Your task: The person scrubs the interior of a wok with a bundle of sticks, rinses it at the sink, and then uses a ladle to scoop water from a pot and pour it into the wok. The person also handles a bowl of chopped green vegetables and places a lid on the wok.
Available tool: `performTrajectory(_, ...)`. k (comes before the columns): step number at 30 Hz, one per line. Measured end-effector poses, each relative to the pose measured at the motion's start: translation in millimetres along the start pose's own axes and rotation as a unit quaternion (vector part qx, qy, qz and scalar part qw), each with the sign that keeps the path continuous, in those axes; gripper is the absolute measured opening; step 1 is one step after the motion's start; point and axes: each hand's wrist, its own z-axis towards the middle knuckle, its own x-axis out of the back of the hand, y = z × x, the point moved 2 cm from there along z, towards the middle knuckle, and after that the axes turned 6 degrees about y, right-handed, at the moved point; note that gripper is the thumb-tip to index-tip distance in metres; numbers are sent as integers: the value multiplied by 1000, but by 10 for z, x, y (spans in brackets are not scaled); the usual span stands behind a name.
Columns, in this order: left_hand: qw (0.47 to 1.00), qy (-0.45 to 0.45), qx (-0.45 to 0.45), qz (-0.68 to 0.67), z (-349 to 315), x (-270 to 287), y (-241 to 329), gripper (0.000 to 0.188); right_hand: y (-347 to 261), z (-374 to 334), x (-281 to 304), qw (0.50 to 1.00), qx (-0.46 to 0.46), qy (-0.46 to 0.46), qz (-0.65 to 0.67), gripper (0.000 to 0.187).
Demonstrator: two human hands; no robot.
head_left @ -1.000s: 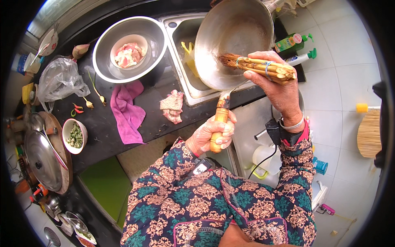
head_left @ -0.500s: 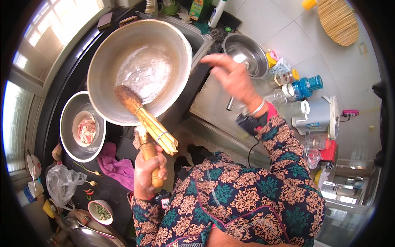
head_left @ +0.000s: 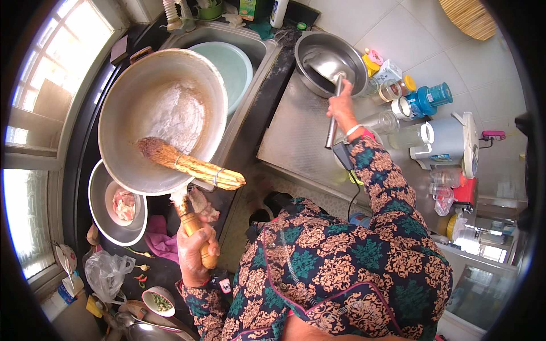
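Note:
My left hand (head_left: 197, 250) is wrapped round the wooden handle (head_left: 193, 224) of a large metal wok (head_left: 128, 94), held tilted near the sink. Across the wok's near side lies a bundled-stalk brush (head_left: 196, 166). Its dark bristles rest inside and the pale stalk ends stick out over the rim. On the right, my right hand (head_left: 342, 109) closes on the long handle of a metal wok spatula (head_left: 331, 136). The spatula's broad head sits in a steel basin (head_left: 300, 48) on the metal worktop (head_left: 290, 131).
A pale green basin (head_left: 242, 62) stands in the sink (head_left: 267, 42) behind the wok. Left lie a steel bowl (head_left: 98, 213) holding a smaller bowl of meat (head_left: 123, 206), a purple cloth (head_left: 162, 238) and a plastic bag (head_left: 108, 275). Jars (head_left: 387, 122) and an electric dispenser (head_left: 446, 142) line the right wall.
My right hand has moved from the air down onto the spatula handle and closed on it. The wok, with the brush in it, has shifted left and nearer, uncovering the green basin.

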Motion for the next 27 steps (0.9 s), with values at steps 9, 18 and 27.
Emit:
performTrajectory(9,994,-45,36,93,61,-51,-3,26,-14,128,328,784,-268,-77,554,18)
performTrajectory(18,978,-77,68,183,230,-278,79,30,-254,-322,455,498,-292,-243,780,13)
performTrajectory(27,976,-143,88,142,317,19,-161,27,-841,-1577,311,476,-289,-367,745,39)
